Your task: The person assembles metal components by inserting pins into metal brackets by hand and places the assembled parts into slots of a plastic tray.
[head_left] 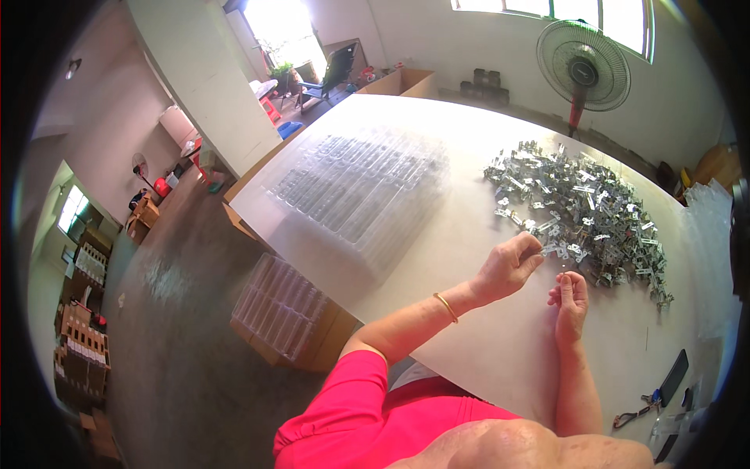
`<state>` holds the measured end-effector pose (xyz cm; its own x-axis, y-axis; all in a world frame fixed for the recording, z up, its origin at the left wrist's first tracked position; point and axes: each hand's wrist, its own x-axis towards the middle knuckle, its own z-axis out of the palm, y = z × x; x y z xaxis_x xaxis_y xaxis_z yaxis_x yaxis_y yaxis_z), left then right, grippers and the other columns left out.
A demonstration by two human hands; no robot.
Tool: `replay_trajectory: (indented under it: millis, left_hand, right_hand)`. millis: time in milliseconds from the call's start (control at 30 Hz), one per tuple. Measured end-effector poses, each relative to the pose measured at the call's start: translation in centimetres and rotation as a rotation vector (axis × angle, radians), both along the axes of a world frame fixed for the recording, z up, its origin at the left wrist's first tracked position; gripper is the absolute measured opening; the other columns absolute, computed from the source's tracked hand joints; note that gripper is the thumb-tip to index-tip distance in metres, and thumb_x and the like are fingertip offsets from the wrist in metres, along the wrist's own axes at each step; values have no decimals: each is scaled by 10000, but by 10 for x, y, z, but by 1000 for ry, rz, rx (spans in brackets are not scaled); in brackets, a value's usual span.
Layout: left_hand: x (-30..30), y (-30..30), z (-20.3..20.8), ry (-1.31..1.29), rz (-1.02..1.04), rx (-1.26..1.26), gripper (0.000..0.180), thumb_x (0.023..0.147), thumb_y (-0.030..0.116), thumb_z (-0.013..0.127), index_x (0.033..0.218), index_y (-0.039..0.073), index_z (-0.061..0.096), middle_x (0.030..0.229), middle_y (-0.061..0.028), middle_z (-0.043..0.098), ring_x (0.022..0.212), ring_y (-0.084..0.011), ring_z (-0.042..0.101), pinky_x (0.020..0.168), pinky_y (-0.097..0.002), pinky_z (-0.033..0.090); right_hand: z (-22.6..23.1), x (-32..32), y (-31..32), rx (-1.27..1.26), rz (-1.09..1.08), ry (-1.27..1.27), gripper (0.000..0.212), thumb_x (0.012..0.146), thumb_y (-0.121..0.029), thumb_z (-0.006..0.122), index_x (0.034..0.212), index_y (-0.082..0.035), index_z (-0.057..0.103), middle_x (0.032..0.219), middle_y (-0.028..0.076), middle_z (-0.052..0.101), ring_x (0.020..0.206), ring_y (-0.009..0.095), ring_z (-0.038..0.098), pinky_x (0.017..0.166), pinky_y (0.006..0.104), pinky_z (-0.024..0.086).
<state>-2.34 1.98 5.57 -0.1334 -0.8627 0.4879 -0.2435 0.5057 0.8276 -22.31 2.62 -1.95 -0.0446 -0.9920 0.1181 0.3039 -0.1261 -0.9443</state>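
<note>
My left hand (506, 272), with a gold bangle on its wrist, is closed in a pinch at the near left edge of a large pile of small silvery metal clips or brackets (594, 211). What its fingertips hold, if anything, is too small to make out against the pile. To its right and slightly nearer, my right hand (570, 303) is closed as well, thumb and fingers pressed together. A tiny glint shows at its fingertips, but I cannot name it. The two hands are close together but apart, above the white tabletop (469, 344).
A stack of clear plastic trays (351, 187) stands on the table's left part. More clear trays (281, 305) sit on a cardboard box below the left edge. A phone (673, 377) and keys (650, 400) lie at the near right. A fan (583, 74) stands beyond the table.
</note>
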Motion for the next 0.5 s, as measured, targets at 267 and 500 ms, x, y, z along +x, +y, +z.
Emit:
replay_trajectory:
  millis: [267,500]
  left_hand:
    - [9,34,22,27,-42,-45,167,911,49,686,1038,-18,601,851,-69,652,775,-96,609,691,-268,510]
    - [12,48,34,25,-72,-78,166,912,50,683,1043,-11,600,845,-73,647,766,-108,613,680,-272,506]
  right_hand:
    - [0,2,1,-49,20,78,100,1015,-189,566,1027,-92,589,919,-10,603,681,56,553,561,209,463]
    - [-2,3,0,-61,43,114,112,1015,-202,568,1025,-95,600,856,-13,608,651,47,547,541,200,447]
